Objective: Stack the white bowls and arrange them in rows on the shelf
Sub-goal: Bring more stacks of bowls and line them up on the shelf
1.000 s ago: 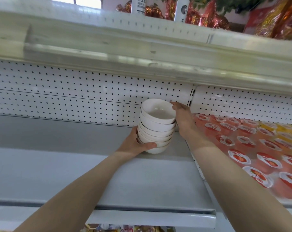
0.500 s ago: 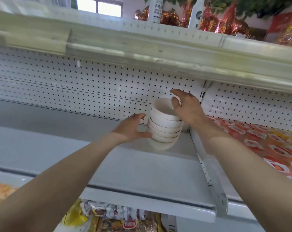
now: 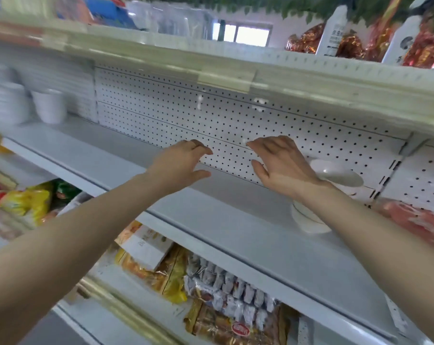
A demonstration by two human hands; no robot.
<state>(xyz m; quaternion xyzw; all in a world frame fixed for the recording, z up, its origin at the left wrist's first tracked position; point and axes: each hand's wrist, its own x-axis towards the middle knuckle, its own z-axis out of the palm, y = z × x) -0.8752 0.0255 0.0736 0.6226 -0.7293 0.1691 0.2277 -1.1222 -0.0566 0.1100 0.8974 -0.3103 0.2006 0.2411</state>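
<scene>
Both hands are empty with fingers spread, left hand (image 3: 183, 163) and right hand (image 3: 283, 165) hovering over the shelf (image 3: 236, 235), while the white bowl stack (image 3: 318, 195) sits half hidden behind the right wrist, too blurry to count.

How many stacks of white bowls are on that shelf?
3: one stack at the right, partly hidden behind the right forearm; two blurred stacks at the far left. More may lie out of view.

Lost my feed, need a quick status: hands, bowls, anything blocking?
Left hand and right hand open, empty, above the shelf. Bowl stack sits at far right, behind right wrist. More bowls far left. Nothing blocking.
</scene>
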